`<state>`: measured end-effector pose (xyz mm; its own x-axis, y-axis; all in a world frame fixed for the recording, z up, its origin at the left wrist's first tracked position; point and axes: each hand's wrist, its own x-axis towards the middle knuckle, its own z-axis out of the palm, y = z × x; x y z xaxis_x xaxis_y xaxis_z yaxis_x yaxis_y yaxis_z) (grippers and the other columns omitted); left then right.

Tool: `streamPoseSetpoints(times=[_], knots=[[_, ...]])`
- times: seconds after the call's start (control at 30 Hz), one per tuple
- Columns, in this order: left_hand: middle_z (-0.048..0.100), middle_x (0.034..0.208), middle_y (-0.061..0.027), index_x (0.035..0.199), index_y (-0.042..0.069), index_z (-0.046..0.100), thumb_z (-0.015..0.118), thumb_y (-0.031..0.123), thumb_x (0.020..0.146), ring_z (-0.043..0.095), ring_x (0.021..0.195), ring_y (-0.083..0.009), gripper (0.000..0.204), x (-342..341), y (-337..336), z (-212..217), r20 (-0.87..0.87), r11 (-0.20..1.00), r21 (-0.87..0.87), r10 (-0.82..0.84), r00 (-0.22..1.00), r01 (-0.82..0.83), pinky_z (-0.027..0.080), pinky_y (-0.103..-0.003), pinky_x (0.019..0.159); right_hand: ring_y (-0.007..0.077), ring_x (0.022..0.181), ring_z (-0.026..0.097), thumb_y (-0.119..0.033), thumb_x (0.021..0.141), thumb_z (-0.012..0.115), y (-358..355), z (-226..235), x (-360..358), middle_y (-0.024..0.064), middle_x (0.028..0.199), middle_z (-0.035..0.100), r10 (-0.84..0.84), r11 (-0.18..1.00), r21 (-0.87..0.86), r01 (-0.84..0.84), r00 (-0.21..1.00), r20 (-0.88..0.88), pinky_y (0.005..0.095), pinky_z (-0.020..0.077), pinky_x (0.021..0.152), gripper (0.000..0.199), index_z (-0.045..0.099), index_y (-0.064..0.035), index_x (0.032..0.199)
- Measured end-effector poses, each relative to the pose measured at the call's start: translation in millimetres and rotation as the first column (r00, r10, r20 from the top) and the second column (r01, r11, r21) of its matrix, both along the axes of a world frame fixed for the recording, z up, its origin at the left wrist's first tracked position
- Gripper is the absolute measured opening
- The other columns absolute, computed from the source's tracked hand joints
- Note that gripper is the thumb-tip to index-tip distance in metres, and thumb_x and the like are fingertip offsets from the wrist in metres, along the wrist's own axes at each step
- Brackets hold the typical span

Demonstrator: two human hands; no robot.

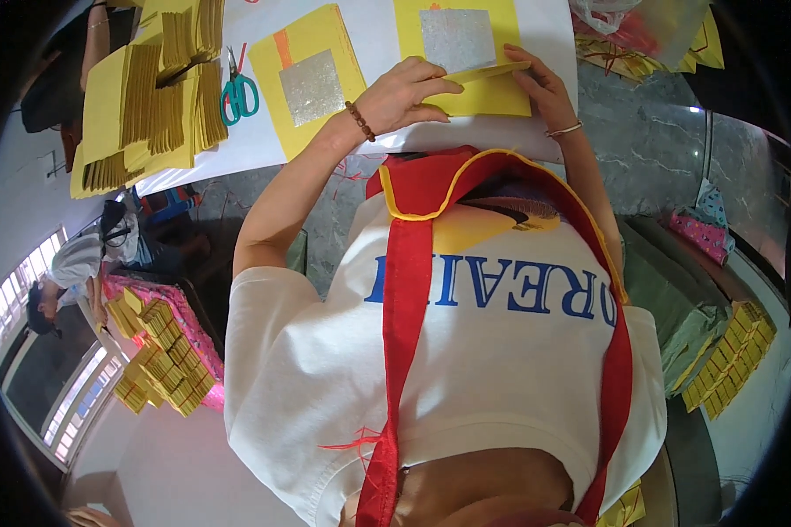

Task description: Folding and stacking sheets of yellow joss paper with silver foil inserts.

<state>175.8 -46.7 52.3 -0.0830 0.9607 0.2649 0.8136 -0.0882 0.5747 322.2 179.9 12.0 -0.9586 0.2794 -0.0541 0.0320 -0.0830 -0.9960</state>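
Observation:
A yellow paper sheet (487,104) with a silver square (457,37) lies on the white table in front of me, its near edge folded up into a narrow flap. My left hand (406,95) has its fingers on the left end of this flap, the thumb lower down near the table. At the flap's right end, my right hand (541,86) grips the paper between thumb and fingers. Left of this sheet is a stack of yellow paper (271,63) bearing another silver square (311,90). Teal-handled scissors (239,97) lie beside that stack.
Folded yellow paper bundles (141,101) crowd the table's left end. Clear plastic bags (628,26) and yellow paper sit beyond its right edge. Another person (84,263) is at the left by bundled yellow packs (167,351). More packs (733,356) stand at the right.

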Motion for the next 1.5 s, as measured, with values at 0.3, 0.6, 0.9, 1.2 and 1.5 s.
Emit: streamPoseSetpoints(times=[0.3,0.6,0.9,1.2,1.5], knots=[[0.056,0.100,-0.0126,0.106,0.011,0.059,0.066,0.021,0.078,0.052,0.095,-0.0289,0.031,-3,1,0,0.027,1.000,0.003,0.011,1.000,-0.011,0.044,-0.036,0.081,0.0130,0.115,0.045,-0.012,0.087,0.055,0,-2,0,0.0044,0.125,0.051,-0.010,0.996,-0.091,0.012,1.000,0.025,0.0272,0.0336,0.099,0.036,0.052,-0.0039,0.122],[0.058,0.101,-0.0126,0.094,0.007,0.062,0.060,0.017,0.083,0.056,0.093,-0.0292,0.014,1,1,9,0.126,0.997,-0.043,0.073,0.989,-0.068,0.046,-0.035,0.079,0.0136,0.115,0.045,-0.025,0.093,0.046,-2,7,0,0.0051,0.126,0.051,-0.032,0.995,-0.088,0.037,0.998,0.058,0.0262,0.0326,0.099,0.038,0.050,-0.0021,0.124],[0.061,0.090,-0.0107,0.088,0.004,0.060,0.054,0.020,0.085,0.057,0.085,-0.0280,0.018,-8,3,11,0.224,0.985,-0.153,0.115,0.968,-0.081,0.047,-0.035,0.075,0.0173,0.119,0.043,-0.026,0.090,0.038,9,-3,3,0.0072,0.128,0.048,0.014,0.981,-0.194,-0.010,1.000,0.016,0.0279,0.0268,0.103,0.047,0.045,0.0005,0.127],[0.061,0.086,-0.0099,0.087,0.004,0.061,0.054,0.020,0.083,0.059,0.080,-0.0263,0.017,-11,5,13,0.255,0.981,-0.185,0.111,0.961,-0.064,0.047,-0.034,0.070,0.0140,0.116,0.044,0.003,0.072,0.060,7,-13,6,0.0043,0.123,0.051,0.034,0.997,-0.070,-0.032,0.999,0.021,0.0268,0.0334,0.098,0.058,0.047,-0.0049,0.127],[0.061,0.081,-0.0086,0.089,0.004,0.061,0.056,0.016,0.082,0.057,0.067,-0.0207,0.015,-19,8,18,0.269,0.974,-0.223,0.095,0.958,-0.033,0.046,-0.030,0.061,0.0150,0.114,0.047,-0.003,0.075,0.061,11,-22,4,0.0042,0.123,0.052,0.025,0.998,0.062,-0.024,1.000,-0.009,0.0275,0.0341,0.098,0.052,0.048,-0.0044,0.126]])
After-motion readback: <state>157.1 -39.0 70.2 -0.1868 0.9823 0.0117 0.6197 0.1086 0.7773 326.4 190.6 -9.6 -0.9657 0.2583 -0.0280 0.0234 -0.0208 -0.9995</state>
